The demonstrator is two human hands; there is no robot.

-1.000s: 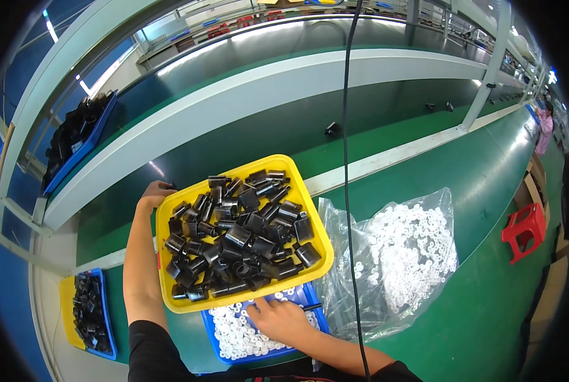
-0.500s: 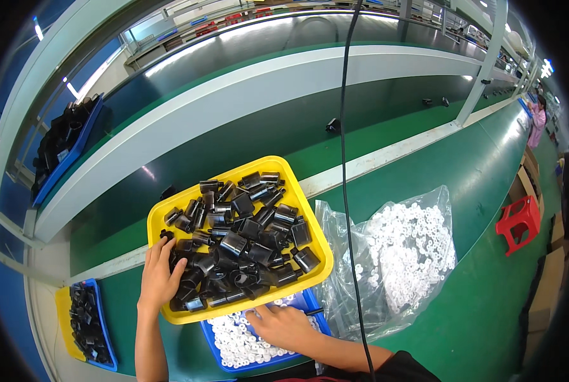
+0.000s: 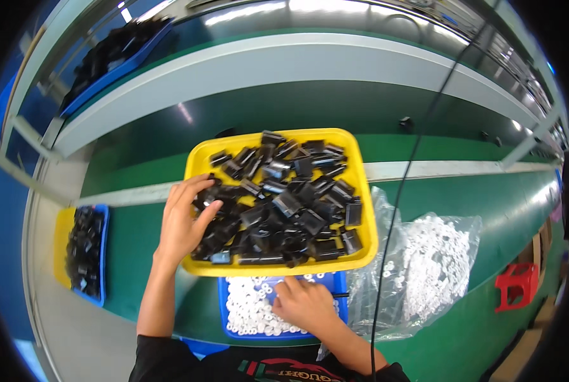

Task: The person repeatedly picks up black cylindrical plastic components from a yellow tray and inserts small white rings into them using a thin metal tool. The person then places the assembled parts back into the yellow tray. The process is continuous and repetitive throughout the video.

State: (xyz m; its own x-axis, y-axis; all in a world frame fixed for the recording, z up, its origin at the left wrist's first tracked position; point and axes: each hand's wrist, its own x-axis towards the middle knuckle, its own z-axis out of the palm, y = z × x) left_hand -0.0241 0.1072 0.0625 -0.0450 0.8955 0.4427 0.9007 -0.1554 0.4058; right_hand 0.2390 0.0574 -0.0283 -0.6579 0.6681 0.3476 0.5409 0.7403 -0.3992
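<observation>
Black parts (image 3: pixel 287 204) heaped in yellow tray (image 3: pixel 369 223), which overlaps blue tray (image 3: pixel 222 305) of white rings (image 3: pixel 249 305). Left hand (image 3: pixel 184 219) at heap's left side, thumb parted from fingers. Right hand (image 3: pixel 306 305) over blue tray (grip: cannot tell; dark rod (image 3: pixel 341 295) juts alongside). Clear bag (image 3: pixel 361 305) to right.

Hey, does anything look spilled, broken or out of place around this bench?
Nothing looks plainly spilled or broken. A few loose black pieces lie scattered on the dark belt beyond the yellow tray. That looks slightly odd, since many similar black parts are heaped inside it, though they may belong there.
</observation>
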